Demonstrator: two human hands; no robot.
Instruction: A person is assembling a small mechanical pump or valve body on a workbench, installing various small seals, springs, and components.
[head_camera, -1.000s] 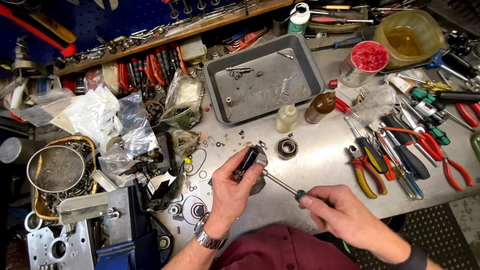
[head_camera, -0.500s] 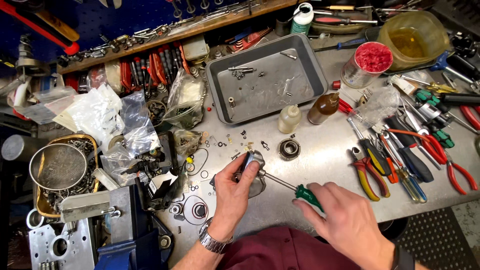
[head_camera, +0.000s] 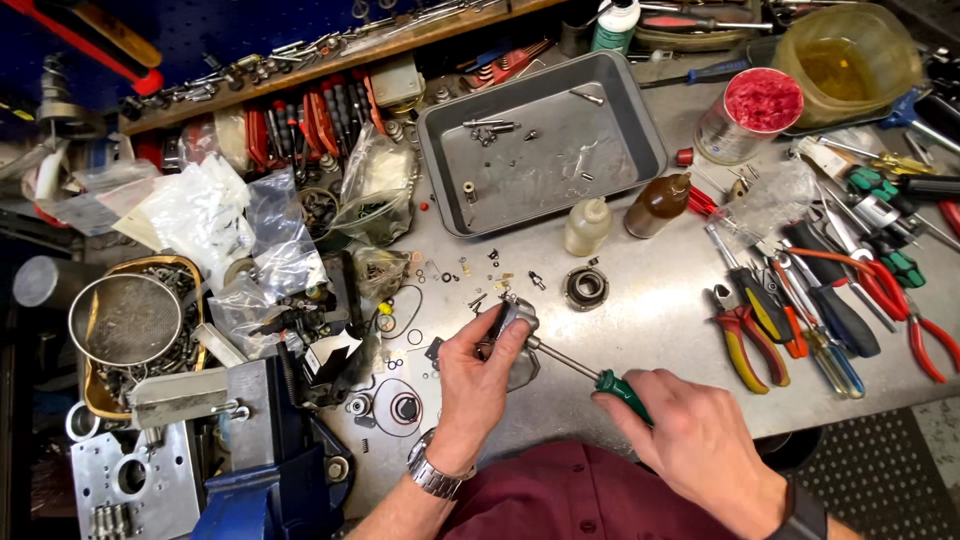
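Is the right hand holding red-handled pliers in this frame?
No, the right hand grips a green-handled screwdriver whose shaft runs to the metal part held in the left hand.

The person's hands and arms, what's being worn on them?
Both hands are bare, no gloves. The left hand has a silver metal-link wristwatch on its wrist, with the forearm bare below it. The right hand has a dark, black-looking band at the wrist. No sleeves reach the forearms; a dark red shirt shows between the arms.

two hands (head_camera: 475, 375), one screwdriver (head_camera: 600, 375), one metal tray (head_camera: 640, 120), two small bottles (head_camera: 587, 226)
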